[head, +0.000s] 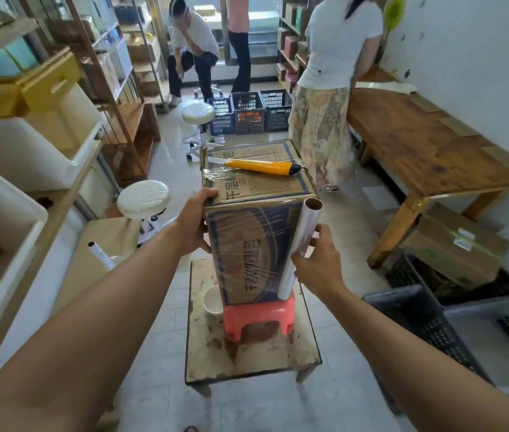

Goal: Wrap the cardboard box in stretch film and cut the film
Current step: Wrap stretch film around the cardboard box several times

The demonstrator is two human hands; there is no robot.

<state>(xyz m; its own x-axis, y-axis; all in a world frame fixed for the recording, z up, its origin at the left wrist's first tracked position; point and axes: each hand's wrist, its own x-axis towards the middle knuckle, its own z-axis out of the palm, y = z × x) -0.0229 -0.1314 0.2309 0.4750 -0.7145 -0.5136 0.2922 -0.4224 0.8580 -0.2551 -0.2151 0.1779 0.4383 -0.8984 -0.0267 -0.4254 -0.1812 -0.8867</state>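
A tall cardboard box (247,244) with blue print stands upright on a small red plastic stool (259,316). Clear stretch film covers its near face and upper left corner. My left hand (195,219) grips the box's top left corner. My right hand (318,260) holds the stretch film roll (303,241) upright against the box's near right edge. A yellow utility knife (265,166) with its blade out lies flat on top of the box.
The red stool sits on a worn low table (247,360) with a white cup (212,299) beside it. Dark crates (427,322) stand at right, white round stools (144,199) at left, a wooden bench (418,141) along the right wall. Three people are farther back.
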